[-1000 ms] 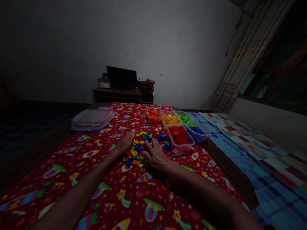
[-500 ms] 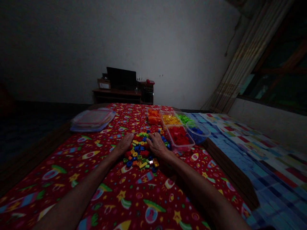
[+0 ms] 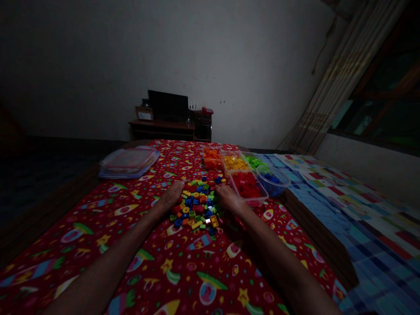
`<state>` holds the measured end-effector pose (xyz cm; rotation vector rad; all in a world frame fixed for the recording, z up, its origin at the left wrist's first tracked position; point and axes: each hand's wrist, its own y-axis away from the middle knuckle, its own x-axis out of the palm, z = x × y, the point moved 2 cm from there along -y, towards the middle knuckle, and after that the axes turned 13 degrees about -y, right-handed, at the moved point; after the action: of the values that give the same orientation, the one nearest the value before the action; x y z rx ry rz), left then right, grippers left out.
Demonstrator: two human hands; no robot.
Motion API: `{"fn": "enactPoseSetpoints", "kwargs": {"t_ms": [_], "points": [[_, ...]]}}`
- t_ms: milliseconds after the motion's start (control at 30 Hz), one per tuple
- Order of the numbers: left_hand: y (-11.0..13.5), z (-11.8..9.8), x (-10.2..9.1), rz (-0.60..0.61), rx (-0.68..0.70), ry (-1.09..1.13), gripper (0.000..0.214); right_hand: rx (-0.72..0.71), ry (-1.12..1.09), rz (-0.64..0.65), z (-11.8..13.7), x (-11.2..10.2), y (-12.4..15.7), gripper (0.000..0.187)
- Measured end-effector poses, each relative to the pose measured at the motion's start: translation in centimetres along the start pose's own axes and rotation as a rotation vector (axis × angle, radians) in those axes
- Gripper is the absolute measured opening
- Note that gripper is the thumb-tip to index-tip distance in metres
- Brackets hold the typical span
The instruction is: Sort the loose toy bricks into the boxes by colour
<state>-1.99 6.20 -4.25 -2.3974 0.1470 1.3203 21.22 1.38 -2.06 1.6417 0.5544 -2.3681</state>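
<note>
A heap of small mixed-colour plastic blocks [image 3: 197,205] lies on the red patterned cloth [image 3: 157,262]. My left hand [image 3: 171,197] lies flat and open against the heap's left edge. My right hand [image 3: 227,196] rests at the heap's right edge, beside the clear tub of red blocks [image 3: 246,186]; its fingers look loosely curved on the cloth, and whether they hold a block is not visible in the dim light.
Tubs of orange [image 3: 211,158], yellow [image 3: 233,162], green [image 3: 254,162] and blue blocks [image 3: 271,179] stand behind the red one. Stacked clear lids [image 3: 127,159] lie at the far left. A chequered blue mat [image 3: 344,205] runs along the right. A desk with a dark screen [image 3: 169,114] stands at the wall.
My right hand has slid from the heap's near side, over the blocks, to its right edge by the red tub. Blocks at the near side now show. The left hand has stayed put.
</note>
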Motion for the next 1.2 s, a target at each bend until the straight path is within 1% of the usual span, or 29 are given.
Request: {"fn": "enactPoseSetpoints", "kwargs": {"t_ms": [100,167,233,367,400,467,533,600,700,800,867,967,1033,1100,1200], "points": [[0.0,-0.1,0.0,0.002,0.005,-0.008,0.06,-0.004,-0.041,-0.048,-0.1,0.4,0.0,0.04],[0.0,-0.2,0.0,0.006,0.008,-0.004,0.06,0.002,-0.089,-0.097,-0.2,-0.1,-0.3,0.038],[0.1,-0.3,-0.1,0.008,0.001,0.005,0.06,0.017,-0.135,-0.116,-0.1,-1.1,-0.7,0.035],[0.1,-0.4,-0.1,0.002,0.007,0.016,0.058,0.087,-0.223,-0.005,0.5,-3.3,-1.2,0.032],[0.1,-0.4,-0.1,0.001,0.012,0.016,0.058,0.108,-0.247,0.02,0.6,-3.8,-1.2,0.036],[0.0,-0.3,-0.1,-0.003,0.023,0.02,0.058,0.14,-0.294,0.036,0.7,-4.5,-1.1,0.049],[0.0,-0.2,0.1,-0.006,0.035,0.022,0.057,0.144,-0.33,0.032,0.7,-4.9,-1.0,0.062],[-0.1,0.0,0.2,-0.011,0.04,0.026,0.056,0.136,-0.355,-0.005,0.6,-5.2,-0.8,0.067],[0.0,0.3,0.3,-0.016,0.04,0.031,0.056,0.132,-0.423,-0.054,0.6,-5.6,-0.6,0.061],[0.1,0.2,0.3,-0.01,0.041,0.032,0.056,0.138,-0.476,-0.037,0.7,-5.6,-0.7,0.051],[0.1,0.2,0.3,-0.007,0.04,0.029,0.057,0.121,-0.447,-0.062,0.7,-5.7,-0.9,0.043],[0.1,0.0,0.2,-0.013,0.035,0.024,0.058,0.073,-0.364,-0.192,0.7,-5.7,-0.9,0.032],[0.0,-0.1,0.2,-0.005,0.028,0.013,0.059,0.056,-0.287,-0.24,0.8,-5.3,-0.9,0.028],[0.0,-0.1,0.2,0.006,0.023,0.002,0.06,0.046,-0.189,-0.194,0.9,-4.4,-1.2,0.026],[-0.1,-0.2,0.1,-0.001,0.029,0.002,0.061,0.044,-0.053,-0.068,1.0,-2.9,-2.2,0.025]]}}
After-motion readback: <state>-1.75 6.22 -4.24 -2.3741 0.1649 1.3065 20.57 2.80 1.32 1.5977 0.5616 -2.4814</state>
